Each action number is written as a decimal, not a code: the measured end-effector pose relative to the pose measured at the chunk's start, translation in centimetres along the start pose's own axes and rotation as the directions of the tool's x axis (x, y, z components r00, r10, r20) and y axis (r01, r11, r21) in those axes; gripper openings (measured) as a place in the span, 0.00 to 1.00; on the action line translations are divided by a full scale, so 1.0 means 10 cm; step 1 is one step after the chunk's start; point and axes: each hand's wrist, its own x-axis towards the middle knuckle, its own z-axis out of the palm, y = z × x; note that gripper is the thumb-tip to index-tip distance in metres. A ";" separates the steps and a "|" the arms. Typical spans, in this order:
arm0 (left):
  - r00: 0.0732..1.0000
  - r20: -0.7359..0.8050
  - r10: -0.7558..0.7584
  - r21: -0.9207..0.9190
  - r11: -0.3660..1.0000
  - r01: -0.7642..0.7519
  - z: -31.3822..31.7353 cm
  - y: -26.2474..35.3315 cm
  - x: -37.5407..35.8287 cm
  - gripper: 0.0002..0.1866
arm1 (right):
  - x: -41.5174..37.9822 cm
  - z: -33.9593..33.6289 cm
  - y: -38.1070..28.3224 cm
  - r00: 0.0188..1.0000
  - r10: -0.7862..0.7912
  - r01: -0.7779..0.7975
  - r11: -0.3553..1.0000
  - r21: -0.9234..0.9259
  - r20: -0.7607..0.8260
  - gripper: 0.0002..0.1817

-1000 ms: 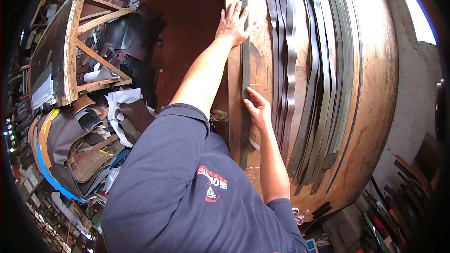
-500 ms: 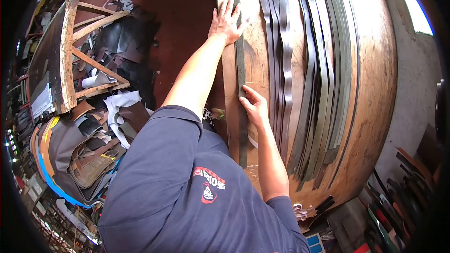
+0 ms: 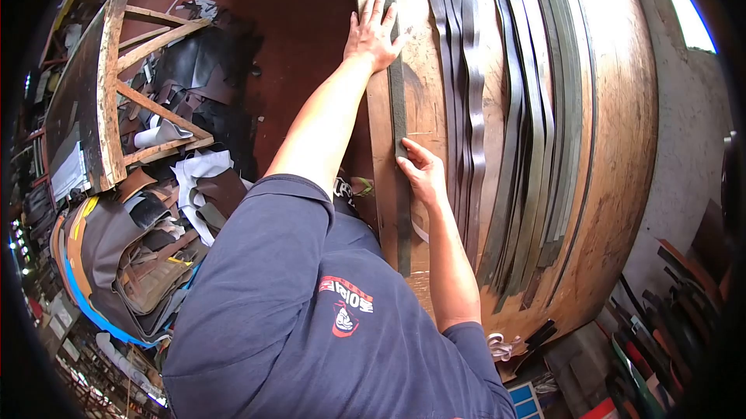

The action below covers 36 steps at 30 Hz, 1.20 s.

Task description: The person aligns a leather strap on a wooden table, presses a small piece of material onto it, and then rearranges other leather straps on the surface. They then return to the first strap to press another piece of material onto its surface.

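We press a dark leather strip flat along the left edge of the wooden table. Our left hand spreads open-palmed on its far end; our right hand, fingers seemingly flat, pins it nearer, beside more strips.

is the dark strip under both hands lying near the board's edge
Yes, the dark strip runs along the board edge under both hands.

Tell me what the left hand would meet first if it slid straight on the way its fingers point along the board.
Likely nothing new: the left hand lies flat on the dark strip at the edge of the wooden board, fingers pointing along both toward the frame top. The way looks free until the picture ends.
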 end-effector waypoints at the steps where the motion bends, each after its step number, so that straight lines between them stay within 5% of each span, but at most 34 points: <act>1: 1.000 0.008 -0.003 0.003 1.000 0.003 -0.01 0.00 0.00 0.39 | 0.00 0.00 0.00 1.000 0.000 0.000 1.000 0.000 -0.001 0.24; 25: 1.000 0.008 0.013 -0.034 0.999 -0.013 -0.01 0.00 0.01 0.38 | -0.01 0.02 -0.12 0.998 0.055 -0.056 0.998 -0.031 -0.033 0.24; 27: 0.999 0.000 0.054 -0.004 0.999 -0.054 -0.01 -0.01 0.00 0.38 | -0.03 0.04 -0.18 0.997 0.036 -0.046 0.986 -0.161 -0.065 0.24; 29: 0.997 -0.041 0.060 0.056 0.997 -0.058 0.03 -0.04 -0.02 0.36 | -0.03 0.02 -0.09 0.997 0.048 -0.055 0.994 -0.099 -0.065 0.24; 31: 0.972 -0.069 0.226 0.010 0.974 -0.226 -0.04 0.00 -0.19 0.35 | -0.01 0.03 -0.12 0.996 0.054 -0.056 0.998 -0.032 -0.064 0.24; 32: 0.912 -0.027 0.410 0.095 0.909 -0.406 0.05 0.02 -0.40 0.38 | -0.04 0.06 -0.19 0.995 0.060 -0.066 0.996 -0.062 -0.082 0.24; 34: 0.587 -0.050 0.808 -0.190 0.570 -0.800 0.10 -0.05 -0.89 0.41 | -0.06 0.08 -0.23 0.991 0.103 -0.108 0.992 -0.059 -0.087 0.24; 35: 0.439 0.023 0.898 -0.418 0.408 -0.812 -0.06 -0.05 -1.08 0.43 | -0.08 0.09 -0.24 0.989 0.107 -0.112 0.993 -0.043 -0.103 0.24; 36: 0.333 0.206 0.920 -0.445 0.392 -0.805 -0.27 -0.04 -1.19 0.44 | -0.10 0.11 -0.26 0.987 0.108 -0.109 0.994 -0.005 -0.116 0.24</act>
